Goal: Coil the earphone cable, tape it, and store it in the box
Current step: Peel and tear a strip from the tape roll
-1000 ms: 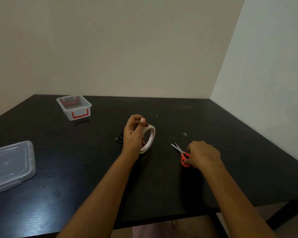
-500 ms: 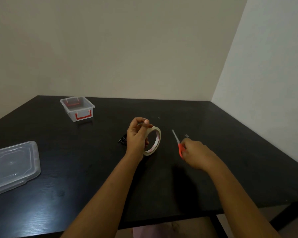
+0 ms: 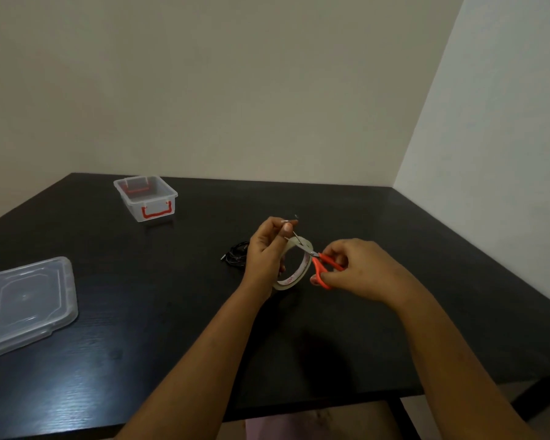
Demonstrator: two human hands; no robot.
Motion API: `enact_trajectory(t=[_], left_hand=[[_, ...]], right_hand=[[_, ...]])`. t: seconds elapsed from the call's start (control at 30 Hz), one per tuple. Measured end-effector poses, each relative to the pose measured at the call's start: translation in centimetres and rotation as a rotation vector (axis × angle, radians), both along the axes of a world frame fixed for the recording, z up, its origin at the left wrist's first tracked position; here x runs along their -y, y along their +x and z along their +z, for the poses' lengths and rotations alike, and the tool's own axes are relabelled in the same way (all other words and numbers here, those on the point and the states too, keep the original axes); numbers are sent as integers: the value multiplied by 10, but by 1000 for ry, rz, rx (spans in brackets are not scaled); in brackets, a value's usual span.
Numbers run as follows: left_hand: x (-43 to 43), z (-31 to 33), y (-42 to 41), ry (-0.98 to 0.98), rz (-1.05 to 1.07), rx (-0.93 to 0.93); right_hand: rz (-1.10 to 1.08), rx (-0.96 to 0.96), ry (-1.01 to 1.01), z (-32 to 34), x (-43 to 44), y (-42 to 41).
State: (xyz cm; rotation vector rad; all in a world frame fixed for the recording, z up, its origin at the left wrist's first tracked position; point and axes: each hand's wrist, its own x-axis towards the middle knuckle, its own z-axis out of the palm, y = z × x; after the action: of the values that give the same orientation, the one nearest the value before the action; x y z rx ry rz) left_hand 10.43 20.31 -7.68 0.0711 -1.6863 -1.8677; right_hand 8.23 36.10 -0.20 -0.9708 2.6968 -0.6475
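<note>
Item one: we list a black table (image 3: pixel 394 312) with a faint wood grain, filling the lower half of the view and set into the room's corner. Item two: a clear plastic lid (image 3: pixel 26 303), lying flat near the table's left edge. Item three: a beige rear wall (image 3: pixel 235 90), bare. Item four: a paler right wall (image 3: pixel 505 138), meeting the rear one at the corner. Item five: a dark table leg (image 3: pixel 405 419) below the near edge. Item six: tan floor (image 3: pixel 346 417), with something pink (image 3: pixel 267 430) we cannot identify.
</note>
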Motion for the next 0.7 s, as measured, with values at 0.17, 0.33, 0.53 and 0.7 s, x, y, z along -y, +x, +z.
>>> enact_trajectory(t=[0.17,0.33,0.53,0.7], left_hand=[[0,0,0,10,-31,10],[-2,1,1,-15,-42,17],[-1,0,1,-34,-20,23],[-2,0,1,-35,-41,20]], right_hand=[[-13,35,47,7,-12,-5],[-50,-23,107,8,-6,-5],[-44,-60,161,20,-7,-3],[-43,-91,203,24,-6,-2]])
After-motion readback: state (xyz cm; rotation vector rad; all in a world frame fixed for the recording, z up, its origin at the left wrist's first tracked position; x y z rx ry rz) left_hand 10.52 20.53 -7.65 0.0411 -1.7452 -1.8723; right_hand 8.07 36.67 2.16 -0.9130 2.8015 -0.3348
